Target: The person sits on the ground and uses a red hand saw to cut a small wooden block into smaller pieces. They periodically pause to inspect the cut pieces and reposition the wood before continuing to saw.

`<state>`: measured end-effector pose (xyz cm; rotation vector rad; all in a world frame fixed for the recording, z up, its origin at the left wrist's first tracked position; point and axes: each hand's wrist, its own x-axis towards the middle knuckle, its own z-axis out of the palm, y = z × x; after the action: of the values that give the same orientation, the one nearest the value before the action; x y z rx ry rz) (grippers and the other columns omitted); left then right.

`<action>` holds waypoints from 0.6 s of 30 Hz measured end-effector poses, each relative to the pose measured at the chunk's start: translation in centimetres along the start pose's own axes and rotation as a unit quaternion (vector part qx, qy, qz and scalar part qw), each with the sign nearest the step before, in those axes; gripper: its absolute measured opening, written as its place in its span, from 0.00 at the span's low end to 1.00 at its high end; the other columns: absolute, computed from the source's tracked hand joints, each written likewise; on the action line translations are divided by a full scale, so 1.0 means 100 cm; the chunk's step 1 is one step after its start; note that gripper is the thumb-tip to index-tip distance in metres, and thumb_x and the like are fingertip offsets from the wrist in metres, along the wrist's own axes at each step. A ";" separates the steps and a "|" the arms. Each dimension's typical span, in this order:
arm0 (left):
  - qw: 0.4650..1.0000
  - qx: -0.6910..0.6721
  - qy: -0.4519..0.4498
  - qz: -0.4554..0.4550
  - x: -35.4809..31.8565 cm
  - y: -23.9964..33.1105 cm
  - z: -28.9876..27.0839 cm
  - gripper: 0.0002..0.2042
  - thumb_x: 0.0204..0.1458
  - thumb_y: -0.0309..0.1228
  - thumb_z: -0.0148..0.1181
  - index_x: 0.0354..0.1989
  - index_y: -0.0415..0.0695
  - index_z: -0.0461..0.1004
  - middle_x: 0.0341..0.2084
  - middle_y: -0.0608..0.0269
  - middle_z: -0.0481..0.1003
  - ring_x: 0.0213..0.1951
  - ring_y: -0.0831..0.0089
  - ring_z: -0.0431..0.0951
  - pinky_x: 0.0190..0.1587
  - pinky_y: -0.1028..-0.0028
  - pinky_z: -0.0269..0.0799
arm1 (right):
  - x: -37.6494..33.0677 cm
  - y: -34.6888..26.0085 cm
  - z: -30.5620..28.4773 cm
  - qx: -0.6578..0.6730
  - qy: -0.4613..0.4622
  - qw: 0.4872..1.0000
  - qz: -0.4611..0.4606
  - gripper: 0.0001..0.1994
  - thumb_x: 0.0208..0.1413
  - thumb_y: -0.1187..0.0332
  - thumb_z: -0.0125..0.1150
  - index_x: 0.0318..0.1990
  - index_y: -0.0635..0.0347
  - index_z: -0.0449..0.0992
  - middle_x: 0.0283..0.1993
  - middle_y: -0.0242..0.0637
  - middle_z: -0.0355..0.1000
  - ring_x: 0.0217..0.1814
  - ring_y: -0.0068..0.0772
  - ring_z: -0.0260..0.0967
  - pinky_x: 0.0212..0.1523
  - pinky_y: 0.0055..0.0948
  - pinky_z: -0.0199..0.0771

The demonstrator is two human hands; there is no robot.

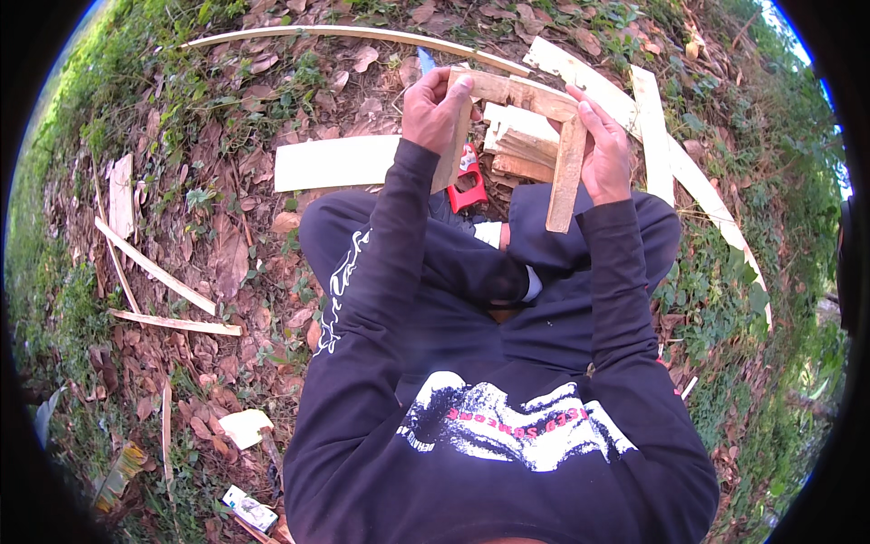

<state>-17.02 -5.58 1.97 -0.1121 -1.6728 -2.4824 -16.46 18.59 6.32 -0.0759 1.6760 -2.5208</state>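
Your dark long-sleeved top point(507, 494) carries most of the lettering, at the lower centre of the frame: capitals in red point(569, 417) cross its black-and-white chest print point(535, 431), broken by folds in the cloth, and a smaller line of white capitals point(418, 442) slants along the print's lower left edge. Left of centre, large white flowing script point(341, 288) runs lengthwise beside your left forearm; you cannot tell whether it sits on the sleeve or the trouser leg. The small white box point(249, 509) at the lower left has dark printing too small to read. At the upper centre, the red tool handle point(468, 186) bears a pale mark, also illegible.
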 end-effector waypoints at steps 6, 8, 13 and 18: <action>1.000 0.002 0.010 0.002 0.000 -0.003 0.000 0.11 0.61 0.31 0.58 0.42 0.35 0.72 0.26 0.61 0.78 0.24 0.77 0.78 0.28 0.78 0.74 | 0.001 0.001 0.004 0.017 0.013 1.000 -0.004 0.20 0.65 0.67 0.53 0.59 0.73 0.69 0.55 0.45 0.71 0.54 0.32 0.73 0.58 0.39 0.76; 1.000 0.002 0.008 0.006 0.001 -0.004 0.000 0.10 0.61 0.31 0.58 0.42 0.35 0.72 0.26 0.61 0.78 0.24 0.76 0.79 0.28 0.78 0.74 | 0.002 0.002 0.004 0.010 0.024 1.000 -0.015 0.19 0.66 0.67 0.53 0.58 0.72 0.69 0.55 0.45 0.72 0.54 0.32 0.73 0.58 0.38 0.76; 1.000 -0.004 0.011 0.013 0.001 -0.004 0.002 0.10 0.60 0.31 0.58 0.42 0.35 0.72 0.25 0.60 0.78 0.24 0.76 0.79 0.28 0.78 0.74 | 0.005 0.003 0.002 0.012 0.032 0.999 -0.028 0.19 0.66 0.66 0.52 0.58 0.72 0.70 0.55 0.46 0.72 0.53 0.33 0.74 0.57 0.38 0.77; 1.000 -0.012 0.010 0.012 0.000 -0.003 0.004 0.10 0.61 0.31 0.58 0.42 0.35 0.71 0.25 0.61 0.78 0.24 0.76 0.78 0.28 0.78 0.74 | 0.004 0.003 0.004 0.013 0.041 0.999 -0.033 0.18 0.66 0.67 0.51 0.57 0.73 0.70 0.54 0.48 0.72 0.54 0.35 0.74 0.58 0.38 0.76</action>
<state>-17.03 -5.10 1.88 -0.1097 -1.6261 -2.4778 -16.84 18.08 6.21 -0.0261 1.6960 -2.6279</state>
